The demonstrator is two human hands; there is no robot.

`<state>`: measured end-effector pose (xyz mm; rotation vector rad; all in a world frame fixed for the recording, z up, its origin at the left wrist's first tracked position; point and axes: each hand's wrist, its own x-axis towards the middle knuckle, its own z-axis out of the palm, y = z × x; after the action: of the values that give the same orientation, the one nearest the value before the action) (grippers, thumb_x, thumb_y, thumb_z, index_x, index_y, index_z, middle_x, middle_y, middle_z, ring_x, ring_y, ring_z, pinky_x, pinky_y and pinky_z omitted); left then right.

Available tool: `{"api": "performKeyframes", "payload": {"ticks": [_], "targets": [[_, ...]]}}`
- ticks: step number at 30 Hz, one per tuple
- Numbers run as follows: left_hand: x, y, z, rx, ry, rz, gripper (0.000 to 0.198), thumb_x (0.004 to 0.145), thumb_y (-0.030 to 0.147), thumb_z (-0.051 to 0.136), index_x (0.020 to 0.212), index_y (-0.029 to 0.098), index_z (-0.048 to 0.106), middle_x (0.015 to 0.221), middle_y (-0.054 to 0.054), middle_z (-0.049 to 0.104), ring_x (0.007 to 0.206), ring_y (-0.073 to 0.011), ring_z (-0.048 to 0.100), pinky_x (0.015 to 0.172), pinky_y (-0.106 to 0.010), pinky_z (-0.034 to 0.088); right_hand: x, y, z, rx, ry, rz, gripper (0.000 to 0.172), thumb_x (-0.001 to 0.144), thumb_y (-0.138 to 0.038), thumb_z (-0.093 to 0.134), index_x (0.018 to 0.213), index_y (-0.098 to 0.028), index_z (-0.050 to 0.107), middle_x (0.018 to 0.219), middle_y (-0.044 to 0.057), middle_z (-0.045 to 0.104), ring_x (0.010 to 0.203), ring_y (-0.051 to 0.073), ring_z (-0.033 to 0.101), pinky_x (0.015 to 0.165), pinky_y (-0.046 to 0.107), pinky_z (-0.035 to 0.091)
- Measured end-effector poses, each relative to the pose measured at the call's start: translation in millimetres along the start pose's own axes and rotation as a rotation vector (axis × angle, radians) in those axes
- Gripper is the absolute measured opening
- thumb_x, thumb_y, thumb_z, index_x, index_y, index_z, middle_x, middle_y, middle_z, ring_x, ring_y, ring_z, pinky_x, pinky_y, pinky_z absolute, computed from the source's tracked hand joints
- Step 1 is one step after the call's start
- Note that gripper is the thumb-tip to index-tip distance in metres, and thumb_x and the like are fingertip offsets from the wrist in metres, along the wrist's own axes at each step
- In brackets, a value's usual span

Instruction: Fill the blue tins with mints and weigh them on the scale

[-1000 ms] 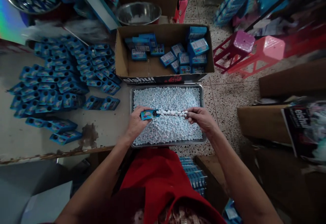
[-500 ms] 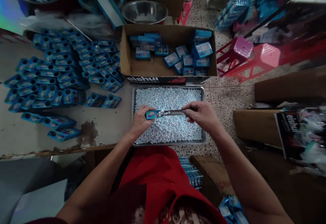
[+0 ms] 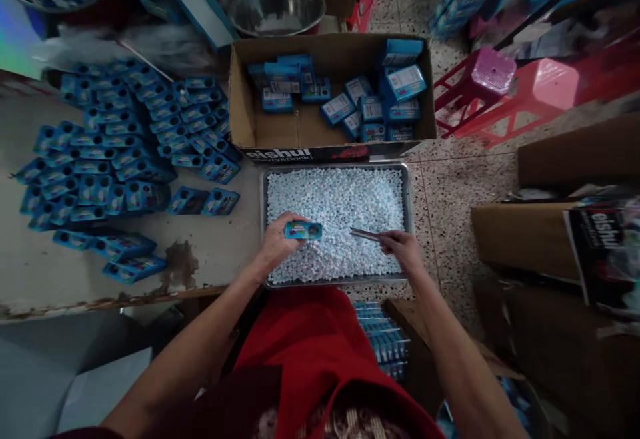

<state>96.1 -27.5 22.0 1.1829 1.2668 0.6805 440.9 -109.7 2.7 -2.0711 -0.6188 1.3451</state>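
Observation:
My left hand (image 3: 280, 242) is closed around a small blue candy box (image 3: 303, 230), which it holds over the left part of the tray. The box has a dark round opening at its right end. My right hand (image 3: 403, 250) grips the end of a narrow metal scoop (image 3: 366, 234), whose tip points left, low over the candies and apart from the box. Beneath both hands lies a metal tray (image 3: 406, 199) filled with small pale blue and white candies (image 3: 335, 192). Whether the scoop's tip touches the candies I cannot tell.
Behind the tray stands a cardboard carton (image 3: 270, 134) with several blue boxes inside. Many blue boxes (image 3: 100, 189) with round openings crowd the table (image 3: 220, 246) at left. A steel bowl (image 3: 278, 12) sits farther back. Plastic stools (image 3: 493, 72) and cartons (image 3: 525, 239) are at right.
The scoop, which had candies at the box's opening, has moved away to the right and down with my right hand. My left hand still holds the box in nearly the same place.

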Motion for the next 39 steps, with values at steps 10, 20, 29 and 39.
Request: {"api": "performKeyframes", "payload": {"ticks": [10,20,29,39], "targets": [[8,-1,-16.7,-0.361,0.063,-0.186,0.050,0.052,0.018,0.090,0.098,0.020,0.071,0.102,-0.001,0.073,0.088,-0.0165,0.065,0.083,-0.026,0.051,-12,-20,-2,0.261,-0.224,0.125,0.051,0.048,-0.045,0.098,0.083,-0.013,0.080,0.066,0.005,0.068,0.052,0.009,0.052,0.046,0.021,0.040],[4,17,-7.4,0.077,0.061,0.095,0.035,0.065,0.015,0.080,0.099,0.021,0.077,0.100,-0.004,0.071,0.094,-0.0210,0.066,0.092,-0.033,0.050,-34,-141,26,0.006,-0.398,-0.155,0.024,0.073,-0.033,0.084,0.088,-0.014,0.081,0.063,0.002,0.068,0.051,0.010,0.057,0.048,0.021,0.045],[-10,14,-19.5,0.034,0.148,0.057,0.039,0.064,0.020,0.082,0.103,0.019,0.076,0.104,-0.006,0.072,0.098,-0.0221,0.068,0.096,-0.035,0.052,-97,-205,89,-0.627,-0.237,-0.768,0.020,0.081,-0.011,0.061,0.085,-0.017,0.080,0.063,0.000,0.067,0.056,0.012,0.058,0.058,0.026,0.043],[-50,-53,-97.2,-0.005,0.594,-0.136,0.052,0.061,0.031,0.086,0.109,0.021,0.068,0.096,0.000,0.074,0.087,-0.0201,0.068,0.083,-0.031,0.055,-35,-108,-20,-0.243,-0.060,-0.309,0.034,0.078,-0.043,0.079,0.096,-0.014,0.081,0.068,0.004,0.071,0.055,0.016,0.063,0.055,0.028,0.052]]}}
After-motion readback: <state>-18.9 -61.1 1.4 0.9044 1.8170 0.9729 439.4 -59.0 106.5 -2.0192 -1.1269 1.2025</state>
